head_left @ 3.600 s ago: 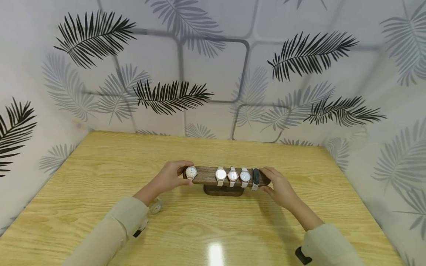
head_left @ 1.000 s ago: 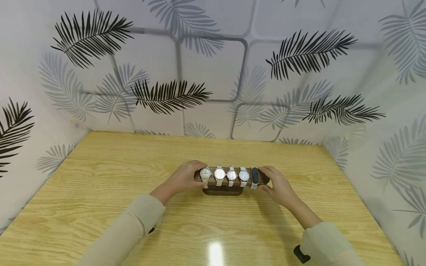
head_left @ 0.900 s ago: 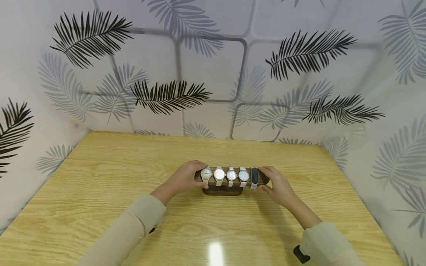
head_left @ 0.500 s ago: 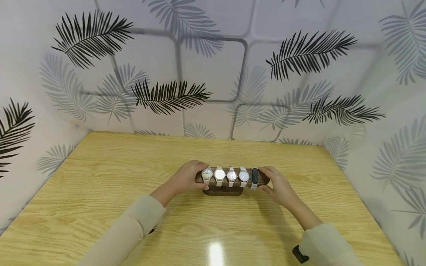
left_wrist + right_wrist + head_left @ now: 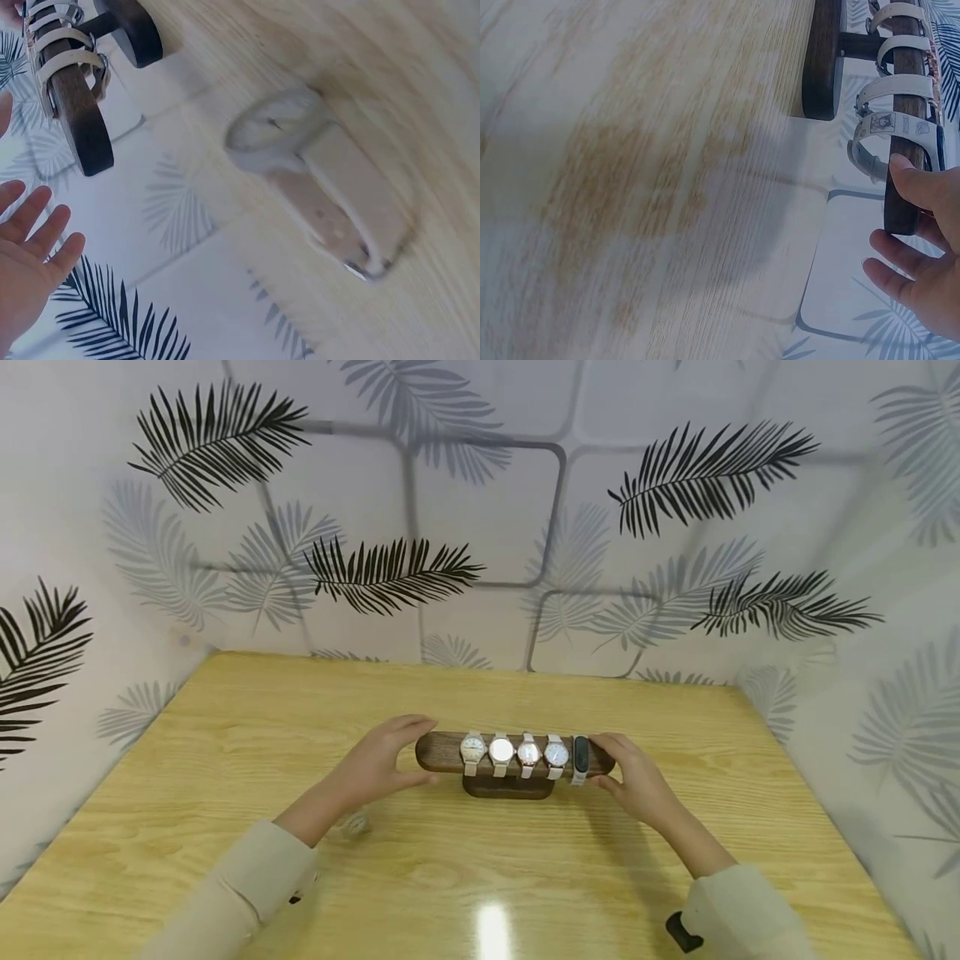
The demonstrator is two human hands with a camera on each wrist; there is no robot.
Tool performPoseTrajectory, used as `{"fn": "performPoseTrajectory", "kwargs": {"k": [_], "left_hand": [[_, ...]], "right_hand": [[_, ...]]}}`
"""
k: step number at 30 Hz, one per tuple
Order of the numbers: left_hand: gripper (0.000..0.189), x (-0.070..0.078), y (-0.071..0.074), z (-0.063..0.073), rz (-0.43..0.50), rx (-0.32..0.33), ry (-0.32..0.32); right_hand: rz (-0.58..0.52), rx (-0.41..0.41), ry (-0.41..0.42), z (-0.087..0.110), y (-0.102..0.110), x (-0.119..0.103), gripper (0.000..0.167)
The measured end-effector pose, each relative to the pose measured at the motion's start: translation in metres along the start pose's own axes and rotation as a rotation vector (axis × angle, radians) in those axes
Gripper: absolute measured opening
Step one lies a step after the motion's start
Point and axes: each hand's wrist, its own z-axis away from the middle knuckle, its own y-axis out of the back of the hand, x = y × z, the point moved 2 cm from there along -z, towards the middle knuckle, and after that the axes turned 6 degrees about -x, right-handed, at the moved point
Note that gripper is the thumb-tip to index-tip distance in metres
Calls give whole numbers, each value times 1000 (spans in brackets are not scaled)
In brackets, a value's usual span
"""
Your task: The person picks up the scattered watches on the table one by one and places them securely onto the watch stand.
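Note:
A dark wooden watch stand (image 5: 442,752) holds a row of light-strapped watches; the leftmost watch (image 5: 472,749) sits near the others, with bare bar to its left. At the row's right end is a smart band (image 5: 581,755) with a black screen. My right hand (image 5: 636,783) grips the bar's right end, thumb on the near side in the right wrist view. My left hand (image 5: 367,770) is spread around the bar's left end, apart from it; its fingers (image 5: 46,226) are extended in the left wrist view. Another watch (image 5: 322,176) lies on the table below my left forearm.
The wood-grain table (image 5: 480,852) meets a leaf-patterned wall (image 5: 480,527) at the back and sides. A dark strap piece (image 5: 683,932) shows under the right sleeve. The stand's base (image 5: 508,787) rests mid-table.
My left hand slid the leftmost watch rightward along the bar toward the others, then let go and drew back left. The loose watch on the table shows again. My right hand kept its grip.

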Motion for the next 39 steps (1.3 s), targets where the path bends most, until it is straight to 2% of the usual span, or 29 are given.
{"fn": "performPoseTrajectory", "kwargs": {"k": [4,9,12,18,27,35,39], "left_hand": [[67,-6,2,14,-9,-49,15],[62,-18,-2,34,-66,-207,55],[58,-25,-4,43,-79,-266,38],[57,-35,-2,54,-80,-304,-5],[44,-37,0,62,-108,-355,-34],[47,-39,-3,66,-193,-388,-10],[42,-39,-6,67,-303,-369,-60]], "right_hand": [[10,-1,9,0,1,1,53],[6,-4,18,1,3,1,53],[6,-2,15,2,3,2,53],[11,-1,13,1,2,2,53],[16,-10,2,0,1,1,53],[23,6,19,-1,2,0,53],[17,3,16,-1,1,-1,53]]}}
